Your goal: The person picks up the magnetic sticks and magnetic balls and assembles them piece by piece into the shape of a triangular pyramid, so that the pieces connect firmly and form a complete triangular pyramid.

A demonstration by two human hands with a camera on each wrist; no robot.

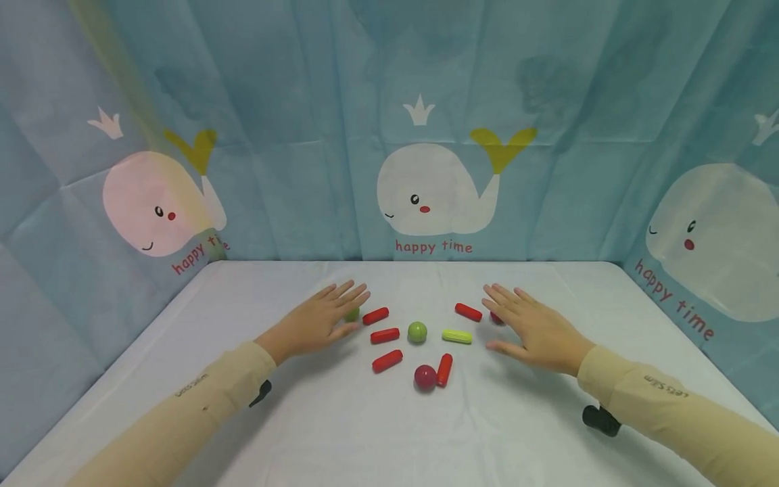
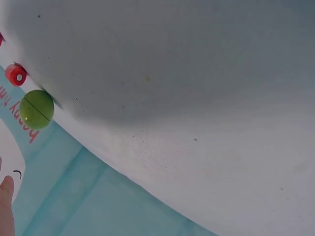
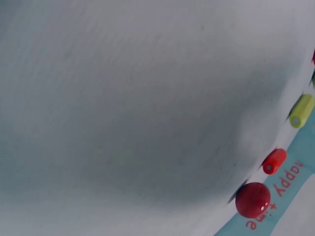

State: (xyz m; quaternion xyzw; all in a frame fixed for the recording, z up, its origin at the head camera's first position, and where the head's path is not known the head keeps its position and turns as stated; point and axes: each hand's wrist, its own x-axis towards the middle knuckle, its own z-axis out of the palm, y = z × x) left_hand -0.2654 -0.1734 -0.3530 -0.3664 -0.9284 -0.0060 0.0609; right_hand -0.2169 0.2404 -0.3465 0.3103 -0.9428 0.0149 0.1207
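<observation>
In the head view my left hand (image 1: 319, 323) hovers palm down with straight fingers, partly covering a green ball (image 1: 352, 315). My right hand (image 1: 538, 333) is likewise straight-fingered and partly hides a red ball (image 1: 496, 318). Between the hands lie several red sticks (image 1: 387, 360), a yellow-green stick (image 1: 457, 336), another green ball (image 1: 416, 332) and a second red ball (image 1: 425, 377) beside an upright-angled red stick (image 1: 445, 370). The left wrist view shows the green ball (image 2: 37, 109) and some fingers (image 2: 7, 201); the right wrist view shows the red ball (image 3: 252, 200). Neither hand holds anything.
A white-covered table (image 1: 341, 433) carries all the pieces. Blue curtains (image 1: 292, 203) with whale prints stand along its back and both sides. A dark strap piece (image 1: 601, 421) hangs under the right sleeve, and a smaller one (image 1: 261, 393) under the left.
</observation>
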